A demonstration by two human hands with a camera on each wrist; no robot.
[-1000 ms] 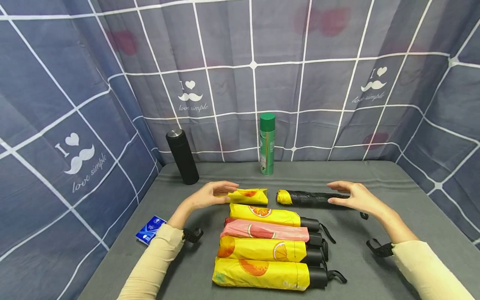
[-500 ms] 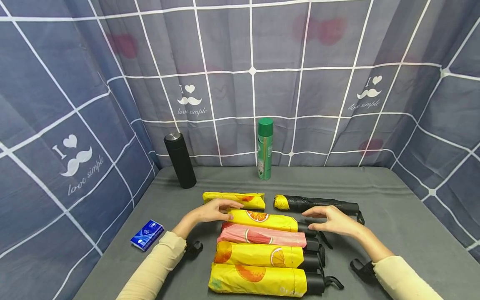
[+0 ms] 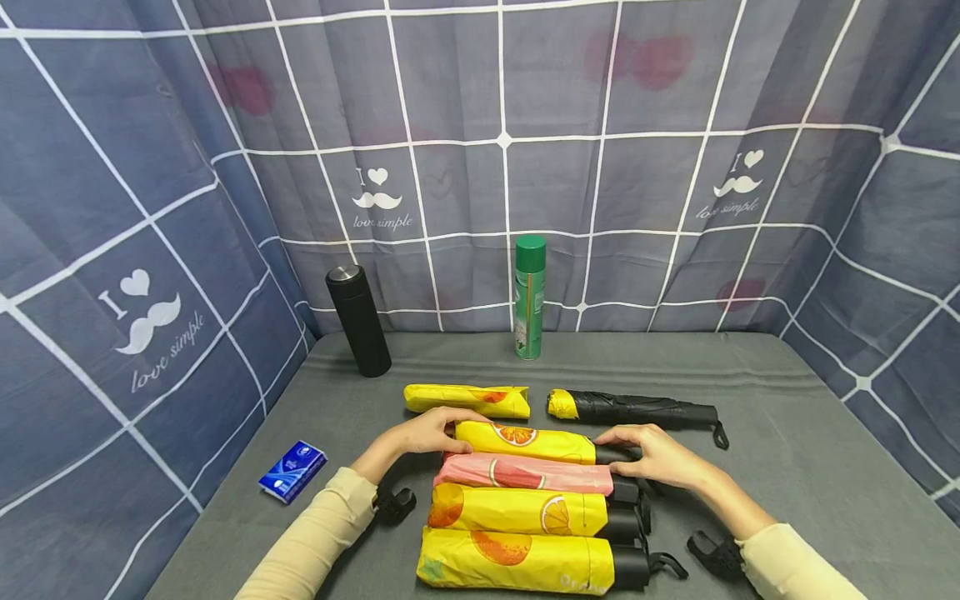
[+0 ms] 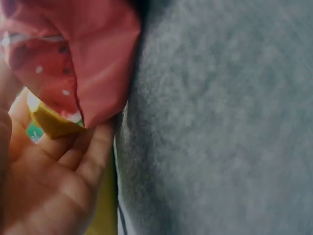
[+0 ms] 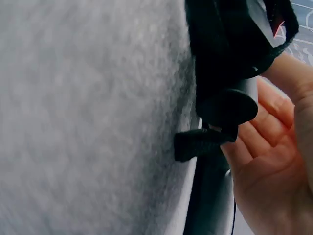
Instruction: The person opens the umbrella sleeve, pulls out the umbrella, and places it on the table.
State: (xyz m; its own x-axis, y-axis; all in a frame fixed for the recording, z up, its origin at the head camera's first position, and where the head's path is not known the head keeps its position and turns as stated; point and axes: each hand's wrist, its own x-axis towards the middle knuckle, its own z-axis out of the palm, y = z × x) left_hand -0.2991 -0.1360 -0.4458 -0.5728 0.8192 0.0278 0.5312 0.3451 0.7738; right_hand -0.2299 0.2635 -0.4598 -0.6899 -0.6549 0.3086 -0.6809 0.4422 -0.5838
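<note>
A: What is the left hand (image 3: 431,432) doing?

B: Its fingers curl loosely round the cloth end of the top umbrella (image 3: 525,441), the yellow one with an orange slice printed on it. In the left wrist view the fingertips (image 4: 95,147) sit right under that yellow tip, with the pink umbrella (image 3: 525,473) just above them.

A: And the right hand (image 3: 656,457)?

B: It grips the black handle (image 3: 617,455) of the same umbrella; the wrist view shows the fingers (image 5: 254,139) cupped round the handle's round end, a strap tab just beside them.

A: Where does that umbrella lie?

B: On the grey table (image 3: 787,417), at the far end of a touching row of four. Nearer the person come the pink one, then two more yellow ones (image 3: 517,512) (image 3: 517,560).

A: Anything in a case?

B: Just behind the row, a yellow sleeve (image 3: 467,400) lies flat; I cannot tell whether anything is in it. A bare black umbrella (image 3: 637,409) with a yellow tip lies to its right, apart from it.

A: Further out?

B: A black flask (image 3: 358,321) and a green spray can (image 3: 529,297) stand upright, both capped, by the curtain. A blue tissue pack (image 3: 292,471) lies to the left.
</note>
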